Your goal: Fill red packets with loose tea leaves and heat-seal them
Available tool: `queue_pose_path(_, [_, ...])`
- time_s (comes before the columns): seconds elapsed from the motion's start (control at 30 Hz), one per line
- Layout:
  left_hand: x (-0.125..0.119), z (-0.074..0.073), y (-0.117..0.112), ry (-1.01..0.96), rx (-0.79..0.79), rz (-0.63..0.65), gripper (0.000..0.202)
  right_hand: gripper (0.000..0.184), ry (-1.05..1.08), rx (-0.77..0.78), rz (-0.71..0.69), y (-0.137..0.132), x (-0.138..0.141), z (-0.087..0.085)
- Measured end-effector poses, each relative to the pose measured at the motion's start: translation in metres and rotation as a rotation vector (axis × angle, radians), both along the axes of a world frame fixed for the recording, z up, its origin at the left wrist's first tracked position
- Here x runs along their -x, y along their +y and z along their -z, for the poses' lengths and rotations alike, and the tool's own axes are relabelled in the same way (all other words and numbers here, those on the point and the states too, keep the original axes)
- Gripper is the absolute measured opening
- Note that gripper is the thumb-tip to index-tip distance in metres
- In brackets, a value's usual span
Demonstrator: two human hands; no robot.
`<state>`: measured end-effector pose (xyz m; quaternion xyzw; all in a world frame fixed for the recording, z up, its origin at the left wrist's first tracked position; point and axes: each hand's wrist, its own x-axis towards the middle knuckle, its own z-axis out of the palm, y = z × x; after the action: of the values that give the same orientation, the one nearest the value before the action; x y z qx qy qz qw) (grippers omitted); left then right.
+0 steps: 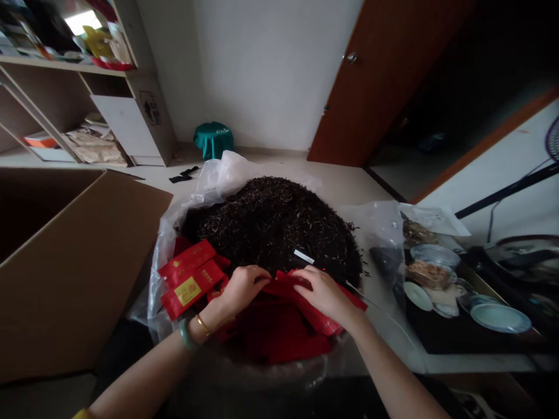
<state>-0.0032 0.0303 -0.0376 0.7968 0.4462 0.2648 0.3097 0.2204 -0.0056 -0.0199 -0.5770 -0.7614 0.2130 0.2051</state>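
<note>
A large heap of dark, dry, twisted leaves that look like loose tea [271, 215] fills a round container lined with clear plastic [159, 279]. At its near edge, my left hand [242, 288] is closed in a pinch at the edge of a red packet [286, 285]. My right hand [321, 294] has its fingers bent onto the same packet from the right. Printed red packets [187, 262], one with a yellow label, lie left of my left hand. More red packets [279, 331] lie below both hands. A small pale strip [304, 256] rests just beyond my right hand.
An open cardboard box [87, 262] stands at the left. On the right, a dark tray [430, 340] bears several dishes and a pale bowl [500, 317]. Behind are a teal covered bin [213, 139], a shelf unit [148, 116] and a brown door [375, 75].
</note>
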Motion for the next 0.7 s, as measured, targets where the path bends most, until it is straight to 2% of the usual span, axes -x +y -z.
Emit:
queue_pose_path(0.13, [0.006, -0.004, 0.01, -0.236, 0.207, -0.086, 0.01, 0.034, 0.059, -0.161, 0.087, 0.003, -0.016, -0.004])
queue_pose_path(0.27, [0.004, -0.005, 0.009, -0.463, 0.363, -0.135, 0.018, 0.031, 0.198, -0.433, 0.181, 0.001, -0.01, -0.007])
queue_pose_path(0.37, [-0.001, -0.009, 0.0, -0.457, 0.386, -0.072, 0.026, 0.037, 0.222, -0.618, 0.164, -0.002, 0.004, -0.008])
queue_pose_path(0.47, [-0.005, -0.016, -0.011, -0.374, 0.327, -0.015, 0.031, 0.047, 0.203, -0.713, 0.118, -0.005, 0.015, -0.007])
queue_pose_path(0.57, [-0.006, -0.019, -0.019, -0.34, 0.298, -0.041, 0.032, 0.057, 0.161, -0.782, 0.101, -0.007, 0.02, -0.004])
queue_pose_path(0.7, [-0.009, -0.017, -0.022, -0.378, 0.334, -0.092, 0.033, 0.067, 0.103, -0.839, 0.063, -0.006, 0.019, 0.0])
